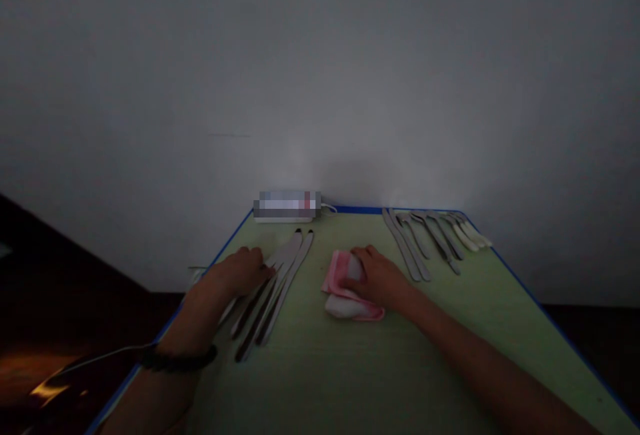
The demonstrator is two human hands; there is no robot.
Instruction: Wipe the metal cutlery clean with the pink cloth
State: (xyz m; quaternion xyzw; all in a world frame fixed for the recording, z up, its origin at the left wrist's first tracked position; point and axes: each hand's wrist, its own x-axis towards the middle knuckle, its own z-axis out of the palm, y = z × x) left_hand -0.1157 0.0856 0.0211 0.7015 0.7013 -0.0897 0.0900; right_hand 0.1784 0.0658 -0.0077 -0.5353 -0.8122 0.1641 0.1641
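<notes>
My left hand (240, 273) is over a group of table knives (285, 288) on the left side of the table. Its fingers are bent and closed on one of these knives, whose handle is partly hidden under the hand. The other knives lie fanned beside it, blades pointing to the far side. In the middle of the table my right hand (375, 276) grips a folded pink and white cloth (343, 271), which rests on the tabletop. The thumb and fingers press into the cloth's right side.
Several pieces of cutlery, knives (407, 248), forks and spoons (440, 241) among them, lie in a row at the back right. Some white-handled pieces (470, 231) are at the end. A blurred-out white box (285, 216) with a cable stands at the back left. Behind the blue-edged table (400, 368) rises a wall.
</notes>
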